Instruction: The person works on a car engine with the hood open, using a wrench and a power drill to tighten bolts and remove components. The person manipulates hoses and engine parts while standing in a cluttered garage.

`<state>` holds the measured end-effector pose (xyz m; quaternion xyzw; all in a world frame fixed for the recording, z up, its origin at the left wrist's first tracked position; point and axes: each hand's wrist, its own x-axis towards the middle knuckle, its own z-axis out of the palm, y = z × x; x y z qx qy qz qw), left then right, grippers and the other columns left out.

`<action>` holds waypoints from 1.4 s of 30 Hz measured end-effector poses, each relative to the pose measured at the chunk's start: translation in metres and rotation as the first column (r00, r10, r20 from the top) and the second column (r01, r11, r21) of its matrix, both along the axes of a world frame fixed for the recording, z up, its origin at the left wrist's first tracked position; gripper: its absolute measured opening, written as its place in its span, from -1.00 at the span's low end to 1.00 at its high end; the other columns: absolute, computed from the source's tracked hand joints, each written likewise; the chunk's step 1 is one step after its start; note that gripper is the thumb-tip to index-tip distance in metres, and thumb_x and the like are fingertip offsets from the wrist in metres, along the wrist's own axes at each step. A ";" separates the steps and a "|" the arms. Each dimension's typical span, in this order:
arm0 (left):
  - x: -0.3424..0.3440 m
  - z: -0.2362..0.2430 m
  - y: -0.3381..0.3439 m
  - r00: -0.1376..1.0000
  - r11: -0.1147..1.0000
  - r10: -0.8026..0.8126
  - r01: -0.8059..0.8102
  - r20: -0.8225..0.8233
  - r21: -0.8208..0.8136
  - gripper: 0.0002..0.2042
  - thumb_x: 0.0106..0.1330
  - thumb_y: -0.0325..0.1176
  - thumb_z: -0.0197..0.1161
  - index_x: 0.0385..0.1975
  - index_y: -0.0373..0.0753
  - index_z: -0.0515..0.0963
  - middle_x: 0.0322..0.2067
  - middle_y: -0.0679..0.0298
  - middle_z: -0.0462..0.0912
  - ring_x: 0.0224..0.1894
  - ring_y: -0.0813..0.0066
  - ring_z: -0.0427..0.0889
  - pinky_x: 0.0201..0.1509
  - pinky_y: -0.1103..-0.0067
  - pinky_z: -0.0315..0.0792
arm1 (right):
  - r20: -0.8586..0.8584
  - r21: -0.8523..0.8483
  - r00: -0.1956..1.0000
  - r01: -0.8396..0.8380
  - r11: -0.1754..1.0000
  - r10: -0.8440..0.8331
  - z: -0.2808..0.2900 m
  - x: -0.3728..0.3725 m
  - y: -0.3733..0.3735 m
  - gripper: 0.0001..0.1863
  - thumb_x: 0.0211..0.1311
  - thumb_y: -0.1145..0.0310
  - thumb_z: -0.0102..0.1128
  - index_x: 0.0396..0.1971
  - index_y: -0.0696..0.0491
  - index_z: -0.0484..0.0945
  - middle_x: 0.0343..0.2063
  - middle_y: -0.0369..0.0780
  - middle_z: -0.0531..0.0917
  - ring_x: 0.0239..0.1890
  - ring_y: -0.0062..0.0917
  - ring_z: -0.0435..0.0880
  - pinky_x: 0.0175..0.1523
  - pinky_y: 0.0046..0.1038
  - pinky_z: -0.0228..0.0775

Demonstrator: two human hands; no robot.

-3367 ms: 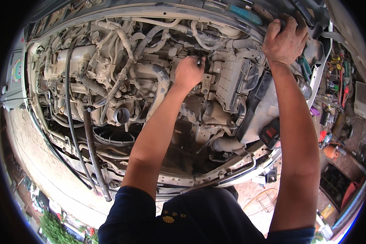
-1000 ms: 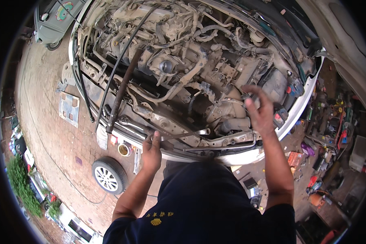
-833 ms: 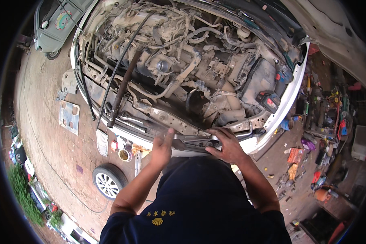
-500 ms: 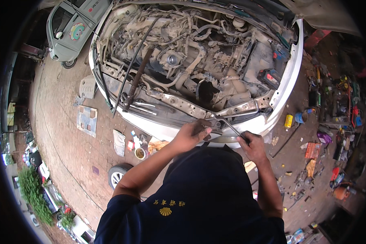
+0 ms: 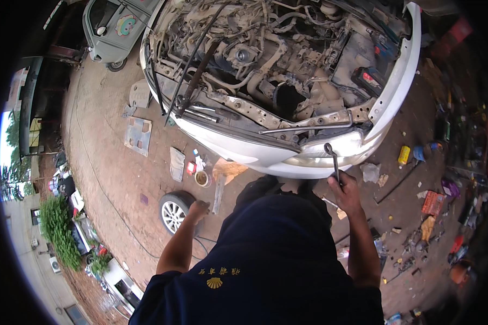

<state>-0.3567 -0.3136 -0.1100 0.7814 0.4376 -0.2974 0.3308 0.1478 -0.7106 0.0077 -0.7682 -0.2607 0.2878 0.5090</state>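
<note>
My right hand [image 5: 345, 190] grips the lower shaft of a ring spanner [image 5: 333, 157], its ring end up in front of the headlight [image 5: 330, 151]. The spanner is apart from the car. My left hand [image 5: 199, 209] hangs low beside a loose wheel [image 5: 173, 212], its fingers curled in. Whether something small sits in them I cannot make out. Ahead is a white car's open, dusty engine bay [image 5: 260, 67]. Along its front crossmember [image 5: 260, 112] lies a long bar with a bent end [image 5: 309, 128].
A long dark prop-like rod [image 5: 200, 70] slants across the engine bay's left. A black and red block [image 5: 367, 81] rests at its right. A round tub [image 5: 202, 179] and flat panels [image 5: 138, 135] lie on the ground left. Yellow [image 5: 404, 155] and blue containers and scattered parts lie right.
My left hand has dropped from the car's front edge down to the left. My right hand has drawn the spanner off the crossmember and tipped it upright. The view has shifted.
</note>
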 end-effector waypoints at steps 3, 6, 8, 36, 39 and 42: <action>-0.015 0.003 -0.019 0.982 0.979 0.182 -0.185 -0.052 -0.085 -0.87 0.34 -0.47 0.11 -0.24 -0.31 0.58 -0.36 0.09 0.72 -0.40 0.35 0.77 -0.37 0.50 0.64 | -0.019 -0.067 1.000 0.023 0.998 -0.024 0.004 0.005 0.001 -0.62 0.39 0.09 0.23 -0.36 0.17 0.57 -0.62 -0.17 0.53 -0.55 -0.46 0.47 -0.37 -0.37 0.34; 0.034 0.017 -0.038 0.901 0.886 0.407 -0.430 -0.152 -0.174 -0.77 0.43 -0.34 0.08 -0.22 -0.34 0.63 -0.37 0.10 0.74 -0.38 0.35 0.77 -0.29 0.48 0.64 | 0.017 -0.049 0.992 0.123 0.991 -0.123 -0.005 -0.005 0.005 -0.64 0.38 0.11 0.25 -0.27 0.17 0.61 -0.61 -0.19 0.56 -0.54 -0.51 0.50 -0.37 -0.38 0.36; 0.044 0.009 -0.033 0.922 0.906 0.367 -0.384 -0.121 -0.180 -0.73 0.45 -0.29 0.07 -0.20 -0.36 0.63 -0.38 0.10 0.73 -0.36 0.33 0.77 -0.27 0.44 0.63 | 0.035 0.018 0.982 0.183 0.983 -0.184 -0.002 -0.016 0.018 -0.64 0.37 0.12 0.26 -0.22 0.17 0.62 -0.60 -0.20 0.56 -0.54 -0.55 0.50 -0.37 -0.40 0.37; 0.340 0.085 0.056 0.525 0.814 -0.247 0.568 0.815 -0.119 -0.78 0.47 -0.33 0.16 -0.19 -0.41 0.57 -0.39 0.13 0.70 -0.32 0.37 0.68 -0.12 0.46 0.52 | 0.109 -0.065 0.884 0.463 0.884 -0.455 0.034 -0.084 0.080 -0.46 0.44 -0.09 0.08 -0.01 0.14 0.57 -0.26 0.04 0.67 -0.20 -0.14 0.68 -0.03 -0.21 0.49; 0.361 0.093 0.057 0.460 0.764 -0.357 0.644 0.813 -0.029 -0.80 0.47 -0.36 0.17 -0.14 -0.40 0.58 -0.39 0.17 0.69 -0.30 0.41 0.66 -0.09 0.48 0.51 | 0.138 -0.034 0.864 0.492 0.870 -0.484 0.030 -0.074 0.081 -0.47 0.44 -0.10 0.07 -0.06 0.13 0.59 -0.29 0.03 0.66 -0.23 -0.14 0.66 -0.07 -0.20 0.48; 0.380 0.101 0.061 0.468 0.802 -0.329 0.597 0.820 -0.018 -0.76 0.44 -0.31 0.22 -0.16 -0.42 0.60 -0.37 0.10 0.72 -0.29 0.33 0.71 -0.09 0.44 0.53 | 0.158 -0.047 0.871 0.477 0.878 -0.465 0.025 -0.055 0.089 -0.55 0.49 0.00 0.06 -0.07 0.15 0.56 -0.28 0.01 0.63 -0.22 -0.25 0.61 -0.04 -0.25 0.44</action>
